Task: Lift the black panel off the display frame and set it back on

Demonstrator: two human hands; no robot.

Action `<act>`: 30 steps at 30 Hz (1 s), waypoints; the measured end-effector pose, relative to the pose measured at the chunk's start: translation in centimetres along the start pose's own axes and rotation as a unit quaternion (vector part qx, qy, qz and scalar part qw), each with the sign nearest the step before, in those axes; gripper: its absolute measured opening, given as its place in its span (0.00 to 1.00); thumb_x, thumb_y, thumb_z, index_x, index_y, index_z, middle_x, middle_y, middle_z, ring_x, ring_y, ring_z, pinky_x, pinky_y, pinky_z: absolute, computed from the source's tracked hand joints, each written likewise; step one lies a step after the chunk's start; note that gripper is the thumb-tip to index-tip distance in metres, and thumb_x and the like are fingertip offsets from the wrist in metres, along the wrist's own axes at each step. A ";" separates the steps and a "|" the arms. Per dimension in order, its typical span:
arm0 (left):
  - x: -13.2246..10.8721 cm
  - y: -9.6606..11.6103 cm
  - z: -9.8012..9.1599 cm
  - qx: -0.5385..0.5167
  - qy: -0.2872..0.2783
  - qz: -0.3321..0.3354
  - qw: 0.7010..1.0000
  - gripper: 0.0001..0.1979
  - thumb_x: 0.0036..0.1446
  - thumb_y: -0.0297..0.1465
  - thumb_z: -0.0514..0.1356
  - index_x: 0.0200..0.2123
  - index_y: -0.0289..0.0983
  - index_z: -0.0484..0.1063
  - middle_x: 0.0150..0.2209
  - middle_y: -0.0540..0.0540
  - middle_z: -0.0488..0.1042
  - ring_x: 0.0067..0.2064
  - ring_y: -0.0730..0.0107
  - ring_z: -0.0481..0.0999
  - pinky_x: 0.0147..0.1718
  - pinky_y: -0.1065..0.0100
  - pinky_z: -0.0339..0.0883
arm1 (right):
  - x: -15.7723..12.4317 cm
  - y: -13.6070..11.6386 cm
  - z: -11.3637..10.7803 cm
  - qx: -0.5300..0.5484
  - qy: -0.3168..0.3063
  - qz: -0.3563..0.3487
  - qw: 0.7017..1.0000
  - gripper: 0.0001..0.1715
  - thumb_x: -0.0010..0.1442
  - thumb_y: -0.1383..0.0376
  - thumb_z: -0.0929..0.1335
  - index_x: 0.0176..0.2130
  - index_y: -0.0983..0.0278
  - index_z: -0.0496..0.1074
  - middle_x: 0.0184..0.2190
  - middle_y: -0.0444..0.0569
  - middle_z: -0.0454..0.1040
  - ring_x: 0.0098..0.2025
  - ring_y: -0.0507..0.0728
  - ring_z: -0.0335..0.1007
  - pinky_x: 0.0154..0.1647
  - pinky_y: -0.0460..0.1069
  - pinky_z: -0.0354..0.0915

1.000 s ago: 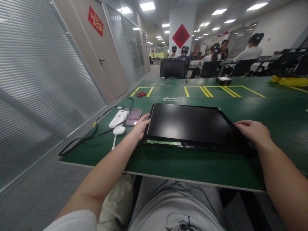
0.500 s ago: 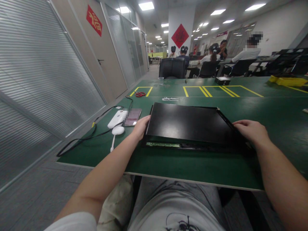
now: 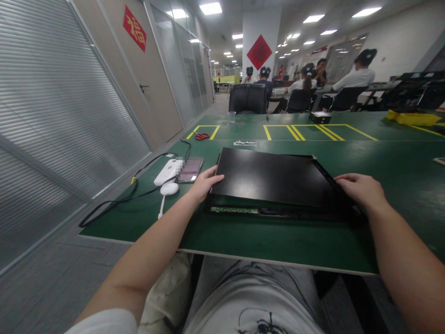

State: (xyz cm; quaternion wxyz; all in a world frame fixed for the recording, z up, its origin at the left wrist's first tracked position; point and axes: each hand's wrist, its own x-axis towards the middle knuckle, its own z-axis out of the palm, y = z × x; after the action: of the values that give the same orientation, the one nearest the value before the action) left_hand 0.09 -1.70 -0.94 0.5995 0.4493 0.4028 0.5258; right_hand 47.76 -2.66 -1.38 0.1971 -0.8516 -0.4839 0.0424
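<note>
A flat black screen panel (image 3: 271,176) lies askew on a shallow black frame (image 3: 295,214), above the green table. Along the near side of the frame, a strip of green circuit board (image 3: 234,210) shows below the panel's edge. My left hand (image 3: 206,184) grips the panel's left edge, thumb on top and fingers partly hidden beneath. At the opposite end, my right hand (image 3: 361,189) is closed around the frame's right rim; its fingertips are partly out of sight.
Left on the green table (image 3: 260,250) are a phone (image 3: 192,170), a white device (image 3: 166,172), a round white puck (image 3: 169,189) and a black cable (image 3: 114,201). Beyond are red scissors (image 3: 201,136), small white pieces (image 3: 245,143), a clear cup (image 3: 232,117) and a black box (image 3: 320,117). People sit behind.
My left thumb has come over onto the top of the screen panel's left edge. My right hand keeps its place at the right rim. The view has shifted slightly.
</note>
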 end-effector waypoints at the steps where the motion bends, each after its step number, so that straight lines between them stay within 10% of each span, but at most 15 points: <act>1: 0.0 0.0 0.0 0.001 -0.003 0.003 1.000 0.27 0.41 0.28 0.74 0.49 0.36 0.80 0.46 0.41 0.83 0.50 0.54 0.81 0.48 0.63 0.75 | 0.1 0.0 0.0 0.001 0.000 0.000 1.000 0.21 0.51 0.53 0.66 0.39 0.54 0.84 0.39 0.50 0.82 0.36 0.62 0.74 0.36 0.54 0.67; 20: -1.1 1.3 1.6 -0.024 -0.018 0.080 0.996 0.36 0.41 0.29 0.74 0.56 0.38 0.75 0.56 0.39 0.79 0.63 0.48 0.73 0.58 0.58 0.71 | 0.8 0.0 0.6 0.088 -0.040 0.040 0.995 0.24 0.54 0.51 0.67 0.42 0.62 0.82 0.43 0.57 0.81 0.46 0.67 0.76 0.46 0.57 0.69; 30: -1.1 1.7 1.0 -0.053 0.006 0.072 0.996 0.33 0.43 0.30 0.72 0.56 0.36 0.76 0.50 0.41 0.82 0.53 0.52 0.80 0.47 0.62 0.75 | -1.0 -1.0 0.2 0.340 -0.024 0.083 0.937 0.18 0.46 0.56 0.72 0.37 0.63 0.78 0.36 0.54 0.81 0.42 0.64 0.77 0.42 0.54 0.72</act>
State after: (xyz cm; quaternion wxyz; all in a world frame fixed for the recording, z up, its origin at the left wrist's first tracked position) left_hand 0.50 -2.81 0.95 0.5807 0.4414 0.3448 0.5907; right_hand 46.33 -3.01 -1.31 0.4587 -0.7698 -0.3727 0.2409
